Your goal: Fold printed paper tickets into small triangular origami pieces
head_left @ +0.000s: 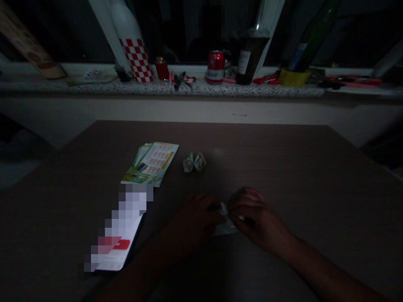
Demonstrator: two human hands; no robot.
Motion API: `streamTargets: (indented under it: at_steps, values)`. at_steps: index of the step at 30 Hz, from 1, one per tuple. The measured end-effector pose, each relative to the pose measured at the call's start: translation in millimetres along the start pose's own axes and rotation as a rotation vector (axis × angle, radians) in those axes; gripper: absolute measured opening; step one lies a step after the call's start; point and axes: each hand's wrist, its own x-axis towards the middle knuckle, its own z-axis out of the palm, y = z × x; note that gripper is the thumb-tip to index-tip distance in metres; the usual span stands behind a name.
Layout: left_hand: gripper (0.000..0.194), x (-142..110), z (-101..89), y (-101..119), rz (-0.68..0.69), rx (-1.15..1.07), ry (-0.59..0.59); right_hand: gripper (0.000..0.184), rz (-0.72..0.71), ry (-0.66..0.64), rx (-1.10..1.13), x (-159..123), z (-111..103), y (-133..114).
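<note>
A: Your patterned paper (225,229) sits on the counter (283,159), between your left hand (198,214) at its nine o'clock and your right hand (256,214) at its three

B: And your fingers?

A: Your right ones look pinched on the paper; it's too dark to tell whether your left ones grip or merely touch

B: Then you're probably mid-fold, with two folded pieces (188,163) at eleven o'clock and leaflets (157,161) at ten. Your next move seems to call for steadying one side while pressing the crease
</note>
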Motion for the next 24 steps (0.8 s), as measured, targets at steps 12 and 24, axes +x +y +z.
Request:
streamTargets:
  at_steps: [12, 24]
  values:
    - [0.028, -0.5, -1.0, 2.1, -0.017, 0.009, 0.001, 0.009, 0.012, 0.014, 0.012, -1.0, 1.6, -0.2]
    - [0.021, 0.1, -0.2, 3.5, -0.030, -0.008, 0.010, 0.010, 0.036, 0.033, -0.005, -1.9, 5.0, -0.6]
